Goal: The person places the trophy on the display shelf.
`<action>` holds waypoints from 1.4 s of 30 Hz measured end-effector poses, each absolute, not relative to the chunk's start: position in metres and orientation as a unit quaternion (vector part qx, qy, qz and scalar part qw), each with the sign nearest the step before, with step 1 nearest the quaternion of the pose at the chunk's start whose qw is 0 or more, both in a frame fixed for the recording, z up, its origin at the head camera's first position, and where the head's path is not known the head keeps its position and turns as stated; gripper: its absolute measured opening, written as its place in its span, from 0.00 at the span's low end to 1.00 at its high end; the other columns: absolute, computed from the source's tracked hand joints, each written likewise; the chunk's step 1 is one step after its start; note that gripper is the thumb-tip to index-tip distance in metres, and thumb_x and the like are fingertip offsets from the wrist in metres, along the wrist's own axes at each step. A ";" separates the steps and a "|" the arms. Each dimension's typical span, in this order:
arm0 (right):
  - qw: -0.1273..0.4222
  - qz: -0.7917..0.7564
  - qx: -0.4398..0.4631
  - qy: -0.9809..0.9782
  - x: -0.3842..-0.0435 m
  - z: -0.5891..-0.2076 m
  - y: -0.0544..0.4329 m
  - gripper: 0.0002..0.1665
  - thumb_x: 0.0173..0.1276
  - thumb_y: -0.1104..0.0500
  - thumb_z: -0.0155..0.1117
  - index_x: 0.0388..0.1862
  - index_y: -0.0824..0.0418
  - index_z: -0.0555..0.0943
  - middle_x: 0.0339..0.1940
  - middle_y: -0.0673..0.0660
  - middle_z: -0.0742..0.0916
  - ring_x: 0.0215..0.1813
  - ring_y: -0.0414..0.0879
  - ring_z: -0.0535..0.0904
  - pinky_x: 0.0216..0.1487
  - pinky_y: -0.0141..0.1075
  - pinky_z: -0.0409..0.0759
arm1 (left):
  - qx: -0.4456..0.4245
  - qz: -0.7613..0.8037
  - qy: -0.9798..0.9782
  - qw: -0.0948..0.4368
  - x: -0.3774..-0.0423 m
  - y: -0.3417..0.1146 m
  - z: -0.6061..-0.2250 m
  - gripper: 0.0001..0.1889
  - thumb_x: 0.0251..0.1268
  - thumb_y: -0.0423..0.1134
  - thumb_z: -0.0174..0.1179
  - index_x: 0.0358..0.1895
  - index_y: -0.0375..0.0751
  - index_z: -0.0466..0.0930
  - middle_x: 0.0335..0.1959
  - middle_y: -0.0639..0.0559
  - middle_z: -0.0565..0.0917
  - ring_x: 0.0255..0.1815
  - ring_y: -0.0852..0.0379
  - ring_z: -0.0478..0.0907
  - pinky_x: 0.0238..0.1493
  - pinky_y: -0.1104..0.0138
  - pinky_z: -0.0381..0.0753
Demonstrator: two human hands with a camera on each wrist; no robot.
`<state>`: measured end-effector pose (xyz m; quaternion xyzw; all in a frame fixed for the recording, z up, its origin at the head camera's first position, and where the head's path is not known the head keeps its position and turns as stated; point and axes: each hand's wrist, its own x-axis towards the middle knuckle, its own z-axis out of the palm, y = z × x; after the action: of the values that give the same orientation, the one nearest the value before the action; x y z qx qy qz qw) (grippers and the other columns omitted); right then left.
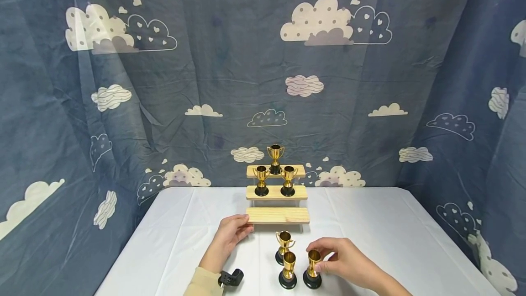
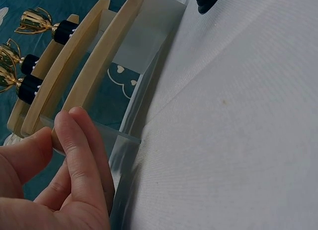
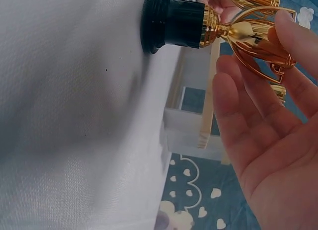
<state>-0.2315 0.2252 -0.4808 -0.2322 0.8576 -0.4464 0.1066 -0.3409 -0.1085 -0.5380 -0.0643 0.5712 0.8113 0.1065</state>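
Right fingers [image 1: 323, 243] pinching trophy [image 1: 311, 270], two trophies [image 1: 289, 268] before shelf [image 1: 279, 215], cloud-print curtain [image 1: 230, 72] behind

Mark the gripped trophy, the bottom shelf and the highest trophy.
Gripped trophy [image 3: 243, 31]: right wrist view, on its gold cup.
Bottom shelf [image 1: 278, 215]: head view, on its top surface.
Highest trophy [image 1: 275, 155]: head view, gold cup.

Metallic gloss is being shown by the cups [image 1: 289, 263]. Smooth, matt wood is being shown by the shelves [image 1: 278, 215].

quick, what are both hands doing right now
Left hand: holding the left end of the bottom shelf.
Right hand: holding the nearest trophy.
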 end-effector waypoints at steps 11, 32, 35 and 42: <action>0.068 -0.445 -0.245 0.859 -0.226 -0.480 0.229 0.19 0.63 0.47 0.75 0.52 0.48 0.85 0.45 0.46 0.87 0.43 0.45 0.84 0.38 0.38 0.86 | -0.059 0.814 0.568 0.109 -0.341 -0.109 -0.538 0.17 0.69 0.31 0.63 0.56 0.22 0.77 0.35 0.41 0.85 0.32 0.55 0.85 0.41 0.68 0.87; 0.053 -0.431 -0.216 0.875 -0.228 -0.472 0.233 0.20 0.62 0.45 0.75 0.51 0.48 0.85 0.43 0.47 0.87 0.42 0.45 0.84 0.39 0.38 0.86 | -0.072 0.812 0.570 0.105 -0.344 -0.108 -0.539 0.16 0.69 0.30 0.63 0.55 0.23 0.78 0.36 0.40 0.85 0.32 0.54 0.84 0.42 0.66 0.88; 0.049 -0.430 -0.217 0.875 -0.227 -0.471 0.233 0.20 0.62 0.45 0.75 0.51 0.48 0.85 0.43 0.46 0.87 0.42 0.45 0.84 0.39 0.38 0.86 | -0.071 0.811 0.571 0.105 -0.344 -0.108 -0.539 0.16 0.69 0.30 0.63 0.56 0.23 0.78 0.36 0.41 0.85 0.32 0.55 0.85 0.42 0.66 0.87; 0.032 -0.428 -0.226 0.874 -0.226 -0.471 0.234 0.20 0.63 0.44 0.74 0.51 0.49 0.85 0.43 0.46 0.87 0.42 0.43 0.84 0.39 0.38 0.86 | -0.062 0.812 0.571 0.105 -0.342 -0.108 -0.539 0.16 0.69 0.30 0.62 0.55 0.22 0.77 0.34 0.42 0.84 0.31 0.56 0.84 0.40 0.68 0.87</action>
<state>-0.2262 0.2343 -0.4713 -0.2258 0.8745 -0.4281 0.0319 -0.3419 -0.1084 -0.5387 -0.0621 0.5714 0.8115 0.1052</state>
